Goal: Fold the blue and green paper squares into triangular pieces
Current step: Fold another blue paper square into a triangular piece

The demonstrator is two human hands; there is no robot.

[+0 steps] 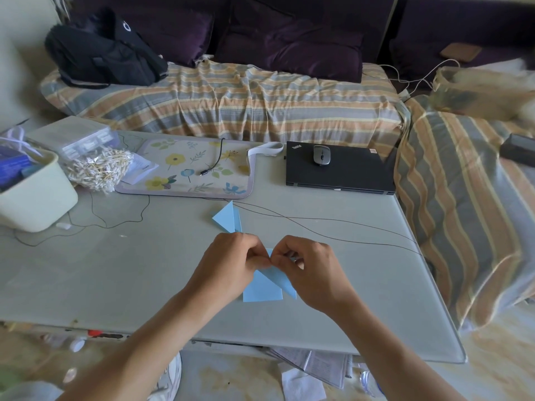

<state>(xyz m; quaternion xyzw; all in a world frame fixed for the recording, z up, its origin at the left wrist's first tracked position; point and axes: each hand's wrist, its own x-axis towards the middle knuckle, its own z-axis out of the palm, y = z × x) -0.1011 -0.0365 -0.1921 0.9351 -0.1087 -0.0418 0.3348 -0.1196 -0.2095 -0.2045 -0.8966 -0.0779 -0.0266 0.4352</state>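
Grey-green and glossy, the worktop (115, 273) stands before a sofa draped in a striped cover (231, 99). Toward the middle of its near edge the left hand (228, 261) and the right hand (307, 270) meet, fingers curled, both pinching the top of a partly folded blue paper (265, 287) whose lower part lies flat on the worktop between the wrists. Just beyond the hands, nearer the worktop's centre, rests a folded blue triangular piece (227, 217). Thin dark wires (318, 219) run from there toward the right edge. Farther back lies a floral mat (191, 169) with a black cable end (212, 163) on it. At the far right corner sits a closed black laptop (341, 172) carrying a grey mouse (321, 155). Along the left edge are a cream bin (34, 195) and a clear bag of small sticks (98, 169). On the sofa's left end rests a black backpack (107, 50).
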